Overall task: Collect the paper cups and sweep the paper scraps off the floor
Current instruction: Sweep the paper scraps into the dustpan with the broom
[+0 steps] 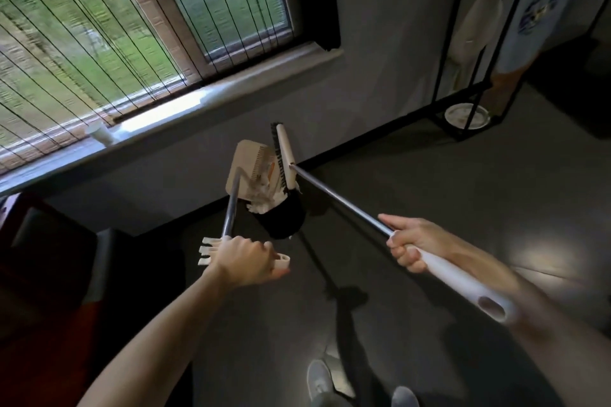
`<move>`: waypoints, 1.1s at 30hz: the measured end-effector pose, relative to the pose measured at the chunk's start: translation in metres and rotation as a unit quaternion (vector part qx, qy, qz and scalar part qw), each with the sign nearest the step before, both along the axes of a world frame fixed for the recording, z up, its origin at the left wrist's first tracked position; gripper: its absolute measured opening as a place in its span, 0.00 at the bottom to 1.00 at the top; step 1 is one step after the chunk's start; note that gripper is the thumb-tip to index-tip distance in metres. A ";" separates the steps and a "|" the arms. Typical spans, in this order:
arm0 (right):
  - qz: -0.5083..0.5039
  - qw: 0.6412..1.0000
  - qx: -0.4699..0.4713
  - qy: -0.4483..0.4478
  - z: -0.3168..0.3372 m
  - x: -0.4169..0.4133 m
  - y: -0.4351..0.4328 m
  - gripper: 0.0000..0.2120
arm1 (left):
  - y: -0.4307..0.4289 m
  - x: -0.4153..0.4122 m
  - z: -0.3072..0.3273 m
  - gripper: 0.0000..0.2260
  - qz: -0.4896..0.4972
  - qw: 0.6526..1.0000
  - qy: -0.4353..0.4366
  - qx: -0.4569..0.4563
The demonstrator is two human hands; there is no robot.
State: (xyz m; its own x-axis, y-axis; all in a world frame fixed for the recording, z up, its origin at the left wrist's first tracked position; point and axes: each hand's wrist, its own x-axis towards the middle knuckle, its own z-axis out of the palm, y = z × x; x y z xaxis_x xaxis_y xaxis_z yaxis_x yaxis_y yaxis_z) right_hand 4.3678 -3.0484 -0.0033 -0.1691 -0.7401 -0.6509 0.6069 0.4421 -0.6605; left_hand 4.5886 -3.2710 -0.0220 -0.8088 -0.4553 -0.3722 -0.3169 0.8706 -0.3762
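Dark floor (446,208), broom (334,195) beside dustpan (246,158)

The left hand (244,258) and right hand (413,248) are seen bare, as are the forearms (148,340) running to 7 and 4 o'clock. Light grey shoes (319,380) are worn, shown at 6 o'clock.

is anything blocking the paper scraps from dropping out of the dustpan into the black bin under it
Nothing visible does. The paper scraps hang at the dustpan lip right over the black bin; the broom sits beside them, not beneath.
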 end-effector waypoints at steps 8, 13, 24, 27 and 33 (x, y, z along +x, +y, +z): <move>-0.019 0.999 -0.032 -0.029 0.010 -0.009 0.004 0.31 | 0.028 0.010 0.007 0.28 -0.041 0.997 -0.062 -0.037; -0.029 0.998 -0.035 -0.047 0.009 -0.004 0.009 0.30 | 0.038 0.017 -0.006 0.24 -0.064 0.991 -0.118 0.009; -0.028 0.997 -0.036 -0.066 0.016 0.006 0.008 0.30 | 0.017 0.043 0.007 0.25 -0.193 0.977 -0.056 -0.069; -0.021 0.997 -0.044 -0.062 0.021 0.002 0.011 0.29 | 0.013 0.058 0.002 0.22 -0.179 0.980 -0.016 -0.080; -0.019 0.997 -0.049 -0.051 0.026 0.004 0.016 0.30 | 0.033 0.054 0.004 0.19 -0.205 0.978 0.027 -0.031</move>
State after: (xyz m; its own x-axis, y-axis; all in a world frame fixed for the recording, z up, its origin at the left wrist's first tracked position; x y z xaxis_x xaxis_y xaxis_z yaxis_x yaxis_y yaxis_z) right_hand 4.3716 -3.0327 0.0230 -0.1350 -0.7953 -0.5910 0.6877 0.3541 -0.6337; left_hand 4.6422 -3.2376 -0.0181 -0.9456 -0.1088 -0.3066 0.0337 0.9047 -0.4247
